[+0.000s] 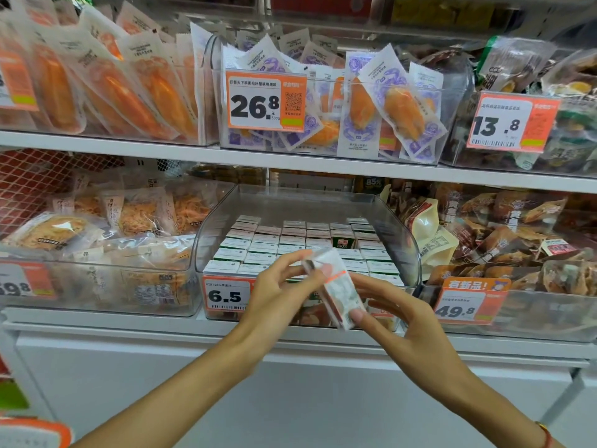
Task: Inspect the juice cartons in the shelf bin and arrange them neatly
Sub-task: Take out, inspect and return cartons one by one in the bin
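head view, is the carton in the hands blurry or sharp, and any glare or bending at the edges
Head view: the held carton is motion-blurred between the left hand and right hand, while the 26.8 price tag reads sharp; glare streaks the clear bin walls; the shelf edge bows from wide-angle distortion.

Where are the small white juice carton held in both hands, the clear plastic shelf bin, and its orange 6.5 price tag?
small white juice carton (336,292), head view, its side face.
clear plastic shelf bin (399,234), head view, right wall.
orange 6.5 price tag (225,295), head view, printed digits.

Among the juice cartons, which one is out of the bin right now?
The tilted carton held between both hands, left hand and right hand, in front of the clear bin. All other cartons stand packed in rows inside.
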The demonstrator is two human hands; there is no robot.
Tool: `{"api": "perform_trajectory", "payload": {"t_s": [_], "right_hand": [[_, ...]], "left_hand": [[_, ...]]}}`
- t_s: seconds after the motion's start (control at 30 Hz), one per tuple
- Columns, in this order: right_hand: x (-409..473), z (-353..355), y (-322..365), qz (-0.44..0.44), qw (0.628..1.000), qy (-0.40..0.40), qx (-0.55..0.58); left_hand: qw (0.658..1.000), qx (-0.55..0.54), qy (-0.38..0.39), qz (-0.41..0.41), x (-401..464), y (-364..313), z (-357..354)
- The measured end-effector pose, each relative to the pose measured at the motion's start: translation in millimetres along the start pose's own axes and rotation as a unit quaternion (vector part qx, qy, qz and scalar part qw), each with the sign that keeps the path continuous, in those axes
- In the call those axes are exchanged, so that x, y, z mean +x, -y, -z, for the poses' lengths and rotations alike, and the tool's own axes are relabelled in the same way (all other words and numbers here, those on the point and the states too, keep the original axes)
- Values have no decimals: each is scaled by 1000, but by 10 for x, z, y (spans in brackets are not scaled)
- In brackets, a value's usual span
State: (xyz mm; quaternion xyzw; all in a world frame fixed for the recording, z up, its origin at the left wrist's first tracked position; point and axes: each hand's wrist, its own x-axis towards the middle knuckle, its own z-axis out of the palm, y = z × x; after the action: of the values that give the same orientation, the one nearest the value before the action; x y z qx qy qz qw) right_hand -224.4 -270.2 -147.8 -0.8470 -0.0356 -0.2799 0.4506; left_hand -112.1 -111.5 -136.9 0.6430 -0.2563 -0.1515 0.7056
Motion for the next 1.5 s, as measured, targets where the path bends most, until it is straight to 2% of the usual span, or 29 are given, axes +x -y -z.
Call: {"api": "perform_trajectory", "payload": {"t_s": [0.13,0.37,0.53,0.63,0.77,0.97,1.17,1.27,1.5], "right_hand": [[-19,-42,50,8,1000,30,0],[22,-35,117,-11,999,-13,46],[51,13,199,-120,982,-56,136],[40,32,191,-200,964,-53,165],[28,37,158,-261,948,-57,172],[31,86,155,-302,932,-67,190],[42,31,184,-283,944,-67,155],[43,41,196,-303,931,-76,190],[58,45,177,-333,911,-57,238]], "left_hand": [[989,-106,19,103,34,4,60],[951,-149,73,259,44,25,84],[932,-80,163,314,41,41,130],[930,-34,176,322,40,75,131],[941,-9,148,304,34,91,127],[962,-7,102,253,29,56,86],[994,53,-16,90,23,91,-17],[997,57,-49,28,30,69,-22],[997,67,-45,5,28,40,-12]]}}
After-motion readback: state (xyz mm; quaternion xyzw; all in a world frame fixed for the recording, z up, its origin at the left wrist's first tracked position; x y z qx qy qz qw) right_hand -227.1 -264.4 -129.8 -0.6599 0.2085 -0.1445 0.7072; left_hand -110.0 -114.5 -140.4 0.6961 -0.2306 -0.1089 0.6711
